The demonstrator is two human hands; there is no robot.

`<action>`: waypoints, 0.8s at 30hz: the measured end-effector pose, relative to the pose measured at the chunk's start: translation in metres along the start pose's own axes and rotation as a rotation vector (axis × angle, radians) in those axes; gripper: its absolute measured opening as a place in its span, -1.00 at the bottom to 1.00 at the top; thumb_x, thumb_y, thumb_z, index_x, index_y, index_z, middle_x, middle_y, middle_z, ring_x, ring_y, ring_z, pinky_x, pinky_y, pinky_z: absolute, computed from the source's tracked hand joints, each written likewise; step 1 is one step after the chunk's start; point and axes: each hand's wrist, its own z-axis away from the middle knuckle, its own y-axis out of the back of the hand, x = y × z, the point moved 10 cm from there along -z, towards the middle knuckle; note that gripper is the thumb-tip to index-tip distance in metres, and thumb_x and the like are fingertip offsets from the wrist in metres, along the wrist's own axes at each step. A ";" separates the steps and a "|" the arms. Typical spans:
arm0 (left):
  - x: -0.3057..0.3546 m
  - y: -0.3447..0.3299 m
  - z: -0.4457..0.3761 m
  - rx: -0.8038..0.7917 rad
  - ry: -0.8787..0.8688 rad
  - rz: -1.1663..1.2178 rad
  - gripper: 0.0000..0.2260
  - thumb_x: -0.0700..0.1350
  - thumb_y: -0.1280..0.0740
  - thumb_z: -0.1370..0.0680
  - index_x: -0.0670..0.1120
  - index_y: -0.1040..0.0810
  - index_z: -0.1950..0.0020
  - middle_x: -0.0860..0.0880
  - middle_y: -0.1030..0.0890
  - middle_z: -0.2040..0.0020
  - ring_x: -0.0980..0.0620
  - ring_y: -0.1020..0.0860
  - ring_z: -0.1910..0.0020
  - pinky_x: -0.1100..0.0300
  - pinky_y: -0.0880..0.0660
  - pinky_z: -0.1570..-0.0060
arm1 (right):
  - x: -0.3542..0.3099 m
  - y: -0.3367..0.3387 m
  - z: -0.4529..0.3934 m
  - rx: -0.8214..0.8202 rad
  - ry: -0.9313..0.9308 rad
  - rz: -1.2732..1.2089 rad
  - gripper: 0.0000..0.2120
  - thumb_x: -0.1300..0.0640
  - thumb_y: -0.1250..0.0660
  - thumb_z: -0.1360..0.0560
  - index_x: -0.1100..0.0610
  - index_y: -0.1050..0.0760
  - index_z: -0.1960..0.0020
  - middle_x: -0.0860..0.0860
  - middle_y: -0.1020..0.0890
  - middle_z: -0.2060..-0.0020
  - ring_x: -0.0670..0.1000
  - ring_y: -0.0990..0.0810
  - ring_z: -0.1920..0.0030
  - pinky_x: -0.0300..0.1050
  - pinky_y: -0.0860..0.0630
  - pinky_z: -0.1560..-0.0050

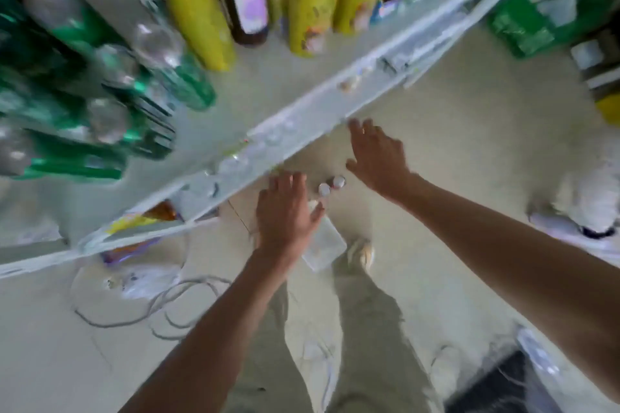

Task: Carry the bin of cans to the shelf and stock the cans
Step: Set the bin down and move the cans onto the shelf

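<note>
The frame is blurred by motion. A clear plastic bin [324, 246] sits on the floor in front of the white shelf [302, 117]. Two cans [331, 185] with pale round tops stand at its far end. My left hand [285, 214] hovers over the bin with fingers spread and holds nothing. My right hand [377, 152] is stretched out to the right of the cans, just under the shelf's front edge, also spread and empty. The hand hides most of the bin's inside.
Green bottles [100, 94], yellow packs [194, 10] and a dark bottle [250, 0] fill the shelf. A grey cable [161, 305] loops on the floor at left. My legs and shoes [362, 253] are below the bin. Green goods [536, 20] stand at right.
</note>
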 end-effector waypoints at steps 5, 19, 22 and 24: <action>-0.001 -0.167 -0.049 -0.203 0.062 0.058 -0.53 0.17 -0.37 -0.44 -0.07 -0.49 -0.25 -0.08 -0.55 -0.14 -0.13 -0.52 -0.13 0.01 -0.46 0.02 | 0.061 -0.157 -0.031 -0.150 -0.089 -0.002 -0.33 -0.03 -0.46 -0.46 0.10 -0.25 -0.46 0.13 -0.46 -0.20 0.16 -0.59 -0.15 -0.02 -0.48 0.12; -0.026 -0.589 -0.186 -0.489 0.143 0.053 -0.28 0.19 -0.54 -0.32 -0.07 -0.35 -0.34 -0.11 -0.50 -0.18 -0.20 -0.60 -0.09 0.01 -0.51 0.01 | 0.093 -0.551 -0.175 -0.325 0.002 -0.069 -0.29 0.06 -0.53 -0.41 -0.06 -0.27 -0.46 0.09 -0.49 -0.23 0.20 -0.65 -0.10 -0.01 -0.46 0.17; -0.022 -0.602 -0.183 -0.363 0.095 -0.012 -0.52 0.01 -0.53 -0.38 -0.07 -0.46 -0.22 -0.10 -0.54 -0.03 -0.16 -0.65 0.11 0.12 -0.40 0.26 | 0.093 -0.559 -0.179 -0.239 -0.004 -0.094 -0.43 0.14 -0.47 -0.43 -0.05 -0.32 -0.35 0.10 -0.51 -0.10 0.21 -0.67 0.10 -0.04 -0.39 0.29; -0.021 -0.594 -0.180 -0.301 0.080 -0.008 -0.66 -0.08 -0.50 -0.39 -0.06 -0.52 -0.12 -0.09 -0.58 0.08 -0.15 -0.65 0.18 0.16 -0.33 0.31 | 0.095 -0.553 -0.178 -0.232 -0.004 -0.096 -0.46 0.16 -0.46 -0.43 -0.04 -0.34 -0.33 0.11 -0.51 -0.05 0.22 -0.66 0.13 -0.04 -0.39 0.28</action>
